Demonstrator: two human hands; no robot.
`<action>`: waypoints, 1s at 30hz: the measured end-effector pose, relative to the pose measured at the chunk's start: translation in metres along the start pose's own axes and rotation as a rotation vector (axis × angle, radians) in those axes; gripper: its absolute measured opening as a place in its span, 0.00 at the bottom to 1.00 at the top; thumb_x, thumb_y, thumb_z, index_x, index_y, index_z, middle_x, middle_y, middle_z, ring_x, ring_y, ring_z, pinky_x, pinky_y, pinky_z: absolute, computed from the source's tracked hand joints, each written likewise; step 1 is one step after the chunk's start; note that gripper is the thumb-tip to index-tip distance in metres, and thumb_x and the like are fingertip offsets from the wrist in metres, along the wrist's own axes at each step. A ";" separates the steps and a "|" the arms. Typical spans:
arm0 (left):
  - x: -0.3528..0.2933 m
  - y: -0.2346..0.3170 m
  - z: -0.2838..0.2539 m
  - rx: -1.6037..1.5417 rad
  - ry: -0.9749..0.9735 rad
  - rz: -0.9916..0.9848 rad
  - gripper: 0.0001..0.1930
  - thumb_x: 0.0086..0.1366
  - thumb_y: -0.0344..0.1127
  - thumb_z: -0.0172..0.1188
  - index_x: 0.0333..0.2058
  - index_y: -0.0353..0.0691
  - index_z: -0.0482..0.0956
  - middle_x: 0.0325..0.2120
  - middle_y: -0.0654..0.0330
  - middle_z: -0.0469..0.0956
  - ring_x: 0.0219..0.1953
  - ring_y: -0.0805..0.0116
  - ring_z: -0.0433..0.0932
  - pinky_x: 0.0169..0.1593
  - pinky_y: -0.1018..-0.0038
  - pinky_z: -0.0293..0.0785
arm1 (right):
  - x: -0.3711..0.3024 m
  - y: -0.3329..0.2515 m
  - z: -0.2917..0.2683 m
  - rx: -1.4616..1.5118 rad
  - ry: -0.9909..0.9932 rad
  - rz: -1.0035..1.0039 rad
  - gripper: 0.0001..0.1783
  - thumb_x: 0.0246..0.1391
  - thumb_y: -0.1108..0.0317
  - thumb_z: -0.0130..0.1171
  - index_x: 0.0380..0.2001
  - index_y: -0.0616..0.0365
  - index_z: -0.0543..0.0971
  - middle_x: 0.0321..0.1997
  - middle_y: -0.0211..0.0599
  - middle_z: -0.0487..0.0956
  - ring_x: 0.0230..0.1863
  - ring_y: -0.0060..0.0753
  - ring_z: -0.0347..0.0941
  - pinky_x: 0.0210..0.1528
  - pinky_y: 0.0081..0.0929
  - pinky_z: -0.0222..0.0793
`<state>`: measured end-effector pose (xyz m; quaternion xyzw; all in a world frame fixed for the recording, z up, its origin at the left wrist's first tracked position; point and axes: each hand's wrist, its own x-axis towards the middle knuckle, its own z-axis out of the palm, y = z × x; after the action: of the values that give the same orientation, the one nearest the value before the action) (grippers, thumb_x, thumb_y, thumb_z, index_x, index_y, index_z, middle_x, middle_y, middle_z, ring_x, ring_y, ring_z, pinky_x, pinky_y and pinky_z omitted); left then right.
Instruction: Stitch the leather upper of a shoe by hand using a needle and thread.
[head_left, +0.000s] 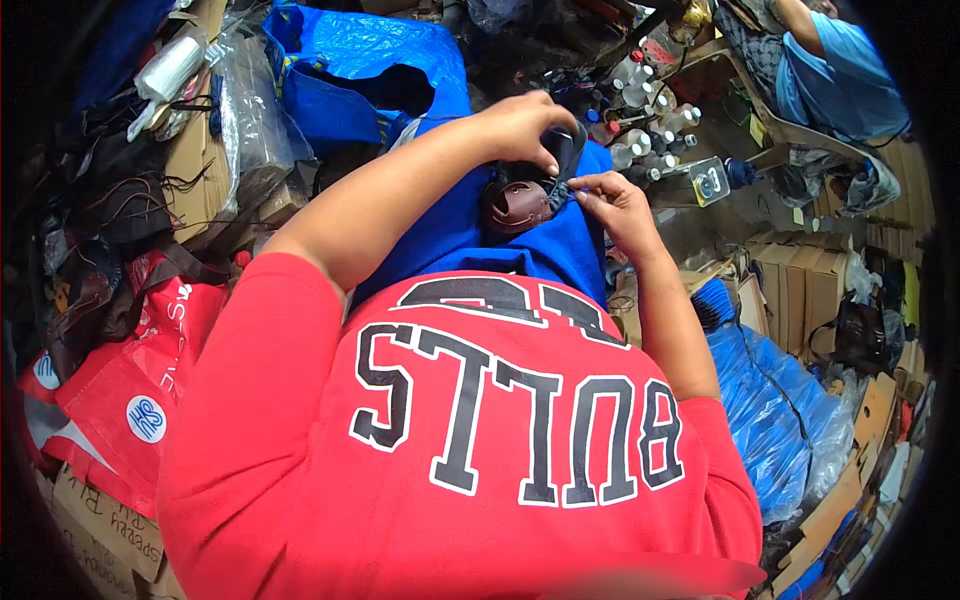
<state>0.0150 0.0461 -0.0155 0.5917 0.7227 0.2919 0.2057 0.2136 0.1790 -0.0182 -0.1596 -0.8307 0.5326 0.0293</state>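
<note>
A brown leather shoe (518,205) with a dark sole lies on my lap, over blue cloth (440,220). My left hand (525,130) arches over the shoe's dark far part, its thumb and curled fingers closed round it. At the shoe's right edge, my right hand (615,212) pinches thumb and forefinger together. Whatever sits between those fingertips is too small to make out.
Several plastic bottles (640,140) stand beyond my right hand. A blue bag (375,70) gapes at the far left, with red bags (130,390) nearer. Cardboard boxes (785,275) and blue plastic wrapping (765,400) lie right. Another person's blue clothing (840,80) shows far right.
</note>
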 end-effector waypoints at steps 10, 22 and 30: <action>-0.077 -0.029 -0.051 0.345 0.337 -0.250 0.06 0.56 0.31 0.53 0.32 0.39 0.76 0.36 0.48 0.73 0.39 0.48 0.74 0.44 0.60 0.72 | -0.018 -0.029 0.011 -0.425 0.107 -0.205 0.13 0.45 0.74 0.61 0.37 0.49 0.82 0.25 0.37 0.72 0.28 0.37 0.71 0.33 0.30 0.66; -0.081 0.028 0.000 0.446 0.389 -0.039 0.09 0.50 0.25 0.60 0.31 0.45 0.82 0.25 0.57 0.72 0.35 0.59 0.73 0.35 0.69 0.69 | -0.026 -0.027 0.018 -0.455 0.091 -0.168 0.16 0.47 0.73 0.58 0.41 0.47 0.81 0.28 0.34 0.72 0.33 0.37 0.70 0.36 0.33 0.63; -0.057 0.008 0.014 -0.049 0.222 0.052 0.12 0.50 0.27 0.64 0.33 0.53 0.85 0.22 0.62 0.67 0.30 0.64 0.67 0.36 0.71 0.66 | 0.001 -0.010 -0.010 -0.163 -0.125 -0.019 0.14 0.54 0.73 0.54 0.41 0.45 0.82 0.32 0.32 0.68 0.36 0.27 0.66 0.43 0.20 0.64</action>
<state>0.0417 -0.0056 -0.0231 0.5693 0.7180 0.3785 0.1310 0.2125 0.1842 -0.0051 -0.1201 -0.8728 0.4720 -0.0307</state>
